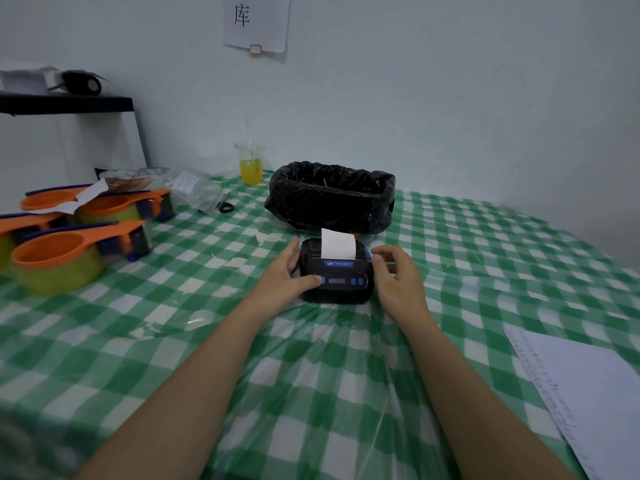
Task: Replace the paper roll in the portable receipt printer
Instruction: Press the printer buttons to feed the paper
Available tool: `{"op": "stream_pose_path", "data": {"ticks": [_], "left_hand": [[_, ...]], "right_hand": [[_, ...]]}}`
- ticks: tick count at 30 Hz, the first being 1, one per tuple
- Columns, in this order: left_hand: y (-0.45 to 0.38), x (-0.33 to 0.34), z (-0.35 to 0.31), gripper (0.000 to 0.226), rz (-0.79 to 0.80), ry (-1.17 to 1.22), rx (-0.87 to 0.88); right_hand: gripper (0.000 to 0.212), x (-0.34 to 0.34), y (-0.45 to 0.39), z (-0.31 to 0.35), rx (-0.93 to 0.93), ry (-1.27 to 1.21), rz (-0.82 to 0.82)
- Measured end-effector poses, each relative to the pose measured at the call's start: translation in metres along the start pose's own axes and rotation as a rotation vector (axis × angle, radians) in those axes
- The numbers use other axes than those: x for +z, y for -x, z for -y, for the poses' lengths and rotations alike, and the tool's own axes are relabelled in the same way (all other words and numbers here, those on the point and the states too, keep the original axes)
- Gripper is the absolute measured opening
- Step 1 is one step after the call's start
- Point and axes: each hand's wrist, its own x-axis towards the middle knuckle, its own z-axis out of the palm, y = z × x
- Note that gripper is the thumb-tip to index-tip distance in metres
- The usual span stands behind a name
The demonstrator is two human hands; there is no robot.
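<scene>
A small black receipt printer with blue buttons sits on the green checked tablecloth, its lid closed. A strip of white paper stands up out of its slot. My left hand grips the printer's left side, thumb lying on the front panel by a blue button. Beside the printer's right edge is my right hand, fingers curled and apart, fingertips at or just off the casing. I cannot see a loose paper roll.
A bin lined with a black bag stands just behind the printer. Orange-and-yellow tape dispensers crowd the left. A cup of yellow drink stands at the back. Paper sheets lie at the right.
</scene>
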Motion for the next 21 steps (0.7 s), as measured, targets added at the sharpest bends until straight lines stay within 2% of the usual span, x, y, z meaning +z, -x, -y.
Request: {"op": "stream_pose_path", "data": {"ticks": [21], "left_hand": [[-0.0018, -0.0013, 0.0026, 0.09, 0.003, -0.023, 0.017]], "right_hand": [[0.011, 0.0004, -0.0006, -0.0006, -0.008, 0.0, -0.007]]}}
